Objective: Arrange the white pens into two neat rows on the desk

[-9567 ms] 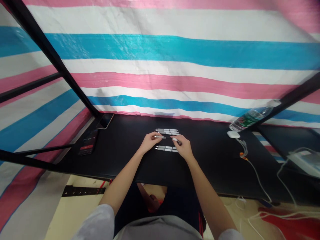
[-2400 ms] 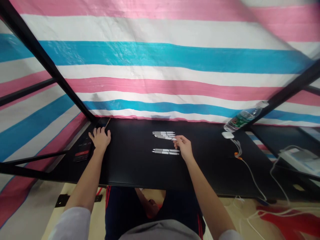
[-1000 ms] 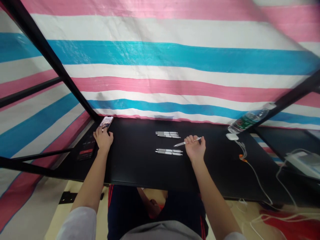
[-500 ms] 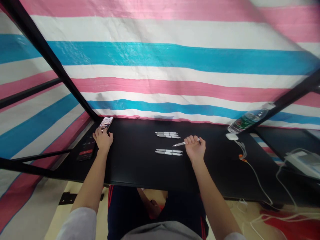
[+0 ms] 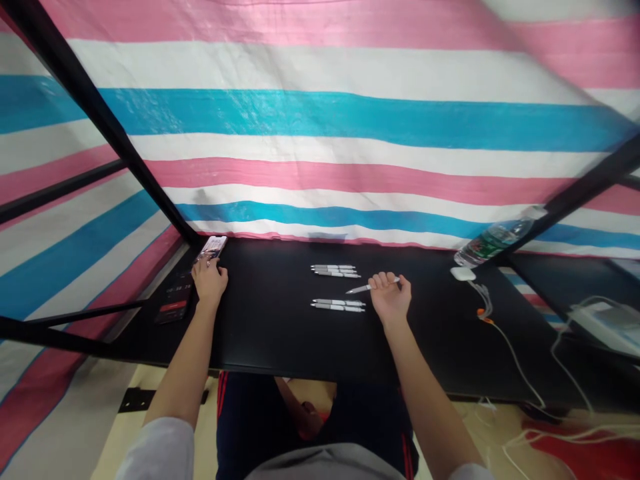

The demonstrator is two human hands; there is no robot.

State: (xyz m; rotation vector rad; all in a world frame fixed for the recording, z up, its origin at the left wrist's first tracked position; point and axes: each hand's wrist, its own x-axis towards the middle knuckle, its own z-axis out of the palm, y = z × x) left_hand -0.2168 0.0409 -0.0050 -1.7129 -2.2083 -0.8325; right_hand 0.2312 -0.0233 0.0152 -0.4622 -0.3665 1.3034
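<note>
My right hand (image 5: 390,298) is curled, palm up, around a white and grey pen (image 5: 358,289), its tip pointing left. Left of it, two similar pens (image 5: 339,306) lie side by side on the black table (image 5: 280,340). A little farther back lies a group of three more pens (image 5: 334,270). My left hand (image 5: 210,280) rests at the table's left side, fingers stretched out over the lower end of a phone (image 5: 215,245) with a lit screen. Beside that hand lies a second phone (image 5: 176,297) showing a timer with a red bar.
A clear bottle (image 5: 493,241) with a green label leans at the back right. In front of it sits a white charger (image 5: 463,273) with cables running right. Black frame poles (image 5: 125,150) and a striped sheet (image 5: 340,120) enclose the table. A white device (image 5: 610,323) stands far right.
My left hand has shifted very slightly right and down, its fingers a little lower on the lit phone. The right hand holds the pen in the same place.
</note>
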